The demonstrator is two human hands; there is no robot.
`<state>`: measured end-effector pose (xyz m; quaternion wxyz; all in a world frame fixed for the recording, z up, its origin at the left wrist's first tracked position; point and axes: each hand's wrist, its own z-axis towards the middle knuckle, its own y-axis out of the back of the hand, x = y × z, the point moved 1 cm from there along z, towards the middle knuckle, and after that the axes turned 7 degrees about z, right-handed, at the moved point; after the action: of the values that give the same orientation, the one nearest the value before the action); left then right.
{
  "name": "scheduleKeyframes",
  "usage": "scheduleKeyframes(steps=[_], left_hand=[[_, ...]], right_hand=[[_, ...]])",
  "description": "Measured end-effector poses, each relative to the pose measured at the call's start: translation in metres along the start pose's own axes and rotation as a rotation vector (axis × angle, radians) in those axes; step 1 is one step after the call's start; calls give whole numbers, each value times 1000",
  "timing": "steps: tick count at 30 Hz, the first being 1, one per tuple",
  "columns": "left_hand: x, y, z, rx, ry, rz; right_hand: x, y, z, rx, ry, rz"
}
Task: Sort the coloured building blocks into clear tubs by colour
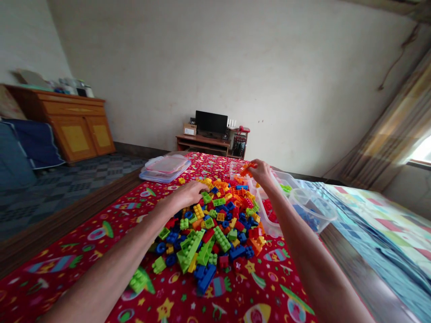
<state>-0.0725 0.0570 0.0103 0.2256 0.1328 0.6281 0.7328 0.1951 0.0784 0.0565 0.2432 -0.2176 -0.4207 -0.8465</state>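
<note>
A heap of toy building bricks (218, 202) in green, blue, yellow, red and orange is spread over the red patterned cloth. My left hand (192, 193) rests at the heap's far left edge, close to yellow and green bricks. Its fingers are curled in, and whatever they grip is hidden. Raised past the heap's far right side, my right hand (261, 170) pinches an orange toy brick (247, 169). Just by that brick stands a clear plastic box (235, 167), partly covered by the hand and brick.
More clear boxes stand to the right: one holds red bricks (271, 211), one green bricks (286, 188), and a round-cornered box (325, 213) blue bricks. Stacked lids (164, 168) lie at the far left. A bed (380, 224) adjoins on the right; a monitor desk (204, 141) stands beyond.
</note>
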Motion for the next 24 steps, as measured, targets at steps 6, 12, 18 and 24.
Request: scheduleKeyframes(steps=[6,12,18,24], left_hand=[[1,-4,1,-14,8,40],[7,1,4,-124,-3,-74],[22,-8,8,-307,-47,-122],[31,-34,15,-159,-86,-124]], right_hand=[[-4,-21,38,71,-113,-138],[9,-17,19,110,-27,-46],[25,-3,-23,132,50,270],[37,3,-53,184,124,401]])
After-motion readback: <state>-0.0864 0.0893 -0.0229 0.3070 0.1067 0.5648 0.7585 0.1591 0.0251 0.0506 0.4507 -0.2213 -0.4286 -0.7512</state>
